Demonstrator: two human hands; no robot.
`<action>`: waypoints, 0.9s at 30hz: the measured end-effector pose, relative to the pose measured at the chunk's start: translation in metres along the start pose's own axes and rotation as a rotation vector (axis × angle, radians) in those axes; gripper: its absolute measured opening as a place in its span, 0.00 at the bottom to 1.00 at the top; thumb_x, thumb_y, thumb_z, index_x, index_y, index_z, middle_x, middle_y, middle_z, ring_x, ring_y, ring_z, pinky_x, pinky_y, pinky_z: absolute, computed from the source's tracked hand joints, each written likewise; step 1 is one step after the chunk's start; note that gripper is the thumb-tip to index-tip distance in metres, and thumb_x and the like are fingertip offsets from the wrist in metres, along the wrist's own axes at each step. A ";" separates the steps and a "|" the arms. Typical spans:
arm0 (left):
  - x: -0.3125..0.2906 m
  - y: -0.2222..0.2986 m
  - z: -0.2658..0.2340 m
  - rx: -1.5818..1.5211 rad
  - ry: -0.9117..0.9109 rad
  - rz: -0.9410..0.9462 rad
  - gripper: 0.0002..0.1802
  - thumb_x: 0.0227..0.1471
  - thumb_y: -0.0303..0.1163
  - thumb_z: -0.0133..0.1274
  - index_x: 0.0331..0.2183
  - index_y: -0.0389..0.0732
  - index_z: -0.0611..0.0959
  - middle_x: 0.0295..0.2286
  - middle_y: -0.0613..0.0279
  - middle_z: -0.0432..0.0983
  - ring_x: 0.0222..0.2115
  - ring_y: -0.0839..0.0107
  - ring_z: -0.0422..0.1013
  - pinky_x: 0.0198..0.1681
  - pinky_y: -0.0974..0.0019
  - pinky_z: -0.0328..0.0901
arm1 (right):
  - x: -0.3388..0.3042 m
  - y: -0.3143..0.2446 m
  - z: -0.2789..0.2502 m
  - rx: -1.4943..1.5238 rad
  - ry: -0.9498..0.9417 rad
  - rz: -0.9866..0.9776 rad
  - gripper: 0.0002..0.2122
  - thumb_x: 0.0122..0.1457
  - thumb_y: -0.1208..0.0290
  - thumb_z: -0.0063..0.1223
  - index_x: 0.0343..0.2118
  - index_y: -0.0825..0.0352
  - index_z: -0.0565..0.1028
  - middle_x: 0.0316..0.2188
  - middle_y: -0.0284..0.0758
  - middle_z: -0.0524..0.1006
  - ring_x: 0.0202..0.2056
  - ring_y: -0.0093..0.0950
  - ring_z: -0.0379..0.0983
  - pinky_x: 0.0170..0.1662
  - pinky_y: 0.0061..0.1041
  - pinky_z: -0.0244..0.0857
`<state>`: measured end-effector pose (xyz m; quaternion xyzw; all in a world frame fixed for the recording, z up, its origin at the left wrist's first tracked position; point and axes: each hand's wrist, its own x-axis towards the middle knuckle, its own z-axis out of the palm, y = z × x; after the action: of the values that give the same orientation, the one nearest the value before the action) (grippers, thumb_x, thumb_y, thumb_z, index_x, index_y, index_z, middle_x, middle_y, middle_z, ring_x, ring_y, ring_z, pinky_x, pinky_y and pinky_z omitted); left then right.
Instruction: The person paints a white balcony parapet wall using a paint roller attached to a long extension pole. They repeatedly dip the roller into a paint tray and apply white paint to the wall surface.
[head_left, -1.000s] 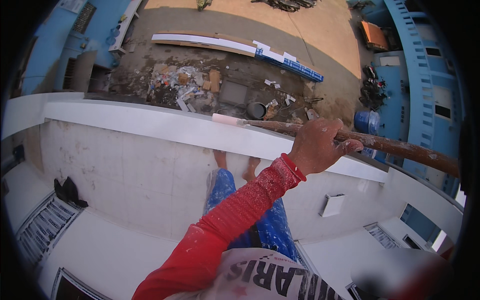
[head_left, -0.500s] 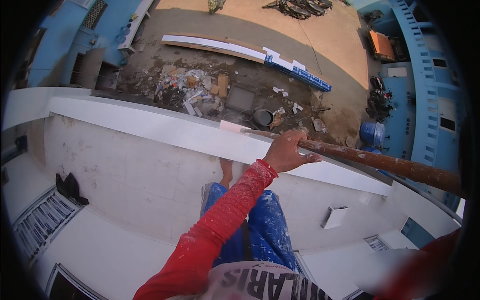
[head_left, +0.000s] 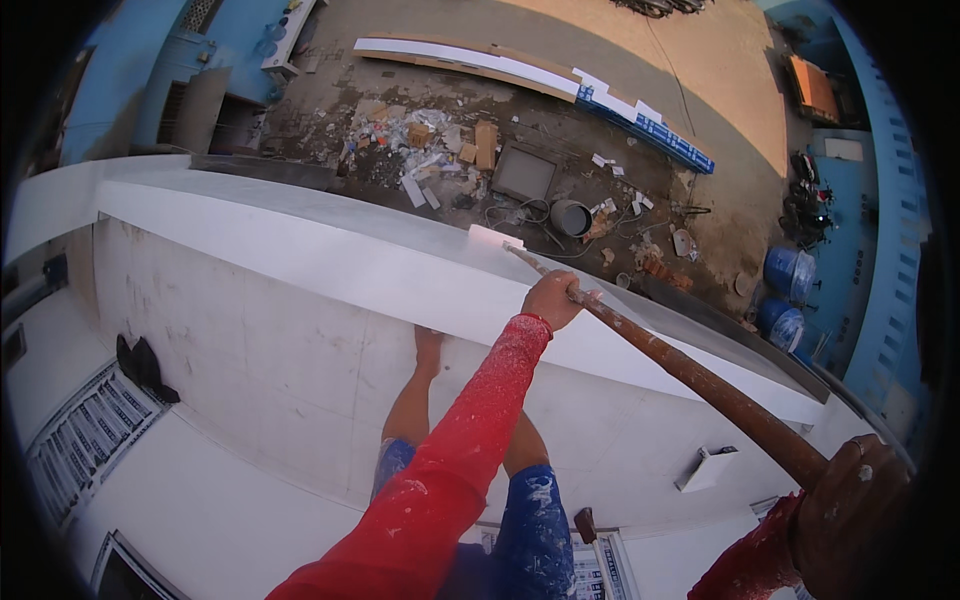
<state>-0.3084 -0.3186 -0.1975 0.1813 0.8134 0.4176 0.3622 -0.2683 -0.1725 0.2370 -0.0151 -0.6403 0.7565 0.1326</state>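
Note:
A paint roller with a pale pinkish-white sleeve (head_left: pixel 492 237) lies at the outer edge of a long white parapet (head_left: pixel 330 245). It is fixed to a long brown pole (head_left: pixel 690 375) spattered with paint, which slants from the roller down to the lower right. My left hand (head_left: pixel 553 300), in a red sleeve, is wrapped round the pole a short way below the roller. Near the pole's lower end my right hand (head_left: pixel 855 510) grips it; the fingers are partly in shadow. My bare foot (head_left: pixel 428 342) is against the inner side of the parapet.
Beyond the parapet there is a drop to a yard with a litter heap (head_left: pixel 410 150), a round dark tub (head_left: pixel 571 217), long boxes (head_left: pixel 650 138) and blue drums (head_left: pixel 788 272). On my side are a white floor (head_left: pixel 260 330), a dark bundle (head_left: pixel 145 368) and a white box-like object (head_left: pixel 707 468).
The pole has swung from nearly level to a steeper slant. My right hand has come into view at its lower end. My left hand, looser before, has closed round it; the view has shifted.

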 end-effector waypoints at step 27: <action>0.087 -0.181 0.035 0.144 -0.162 0.116 0.16 0.51 0.42 0.61 0.26 0.39 0.78 0.30 0.55 0.75 0.38 0.54 0.72 0.44 0.55 0.66 | -0.019 0.165 0.036 -0.281 0.269 0.093 0.16 0.59 0.55 0.43 0.19 0.59 0.61 0.15 0.27 0.63 0.19 0.25 0.59 0.28 0.30 0.55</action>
<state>-0.3395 -0.3532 -0.3960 0.2866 0.7975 0.3624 0.3880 -0.2874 -0.2356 0.0800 -0.1640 -0.7145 0.6563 0.1786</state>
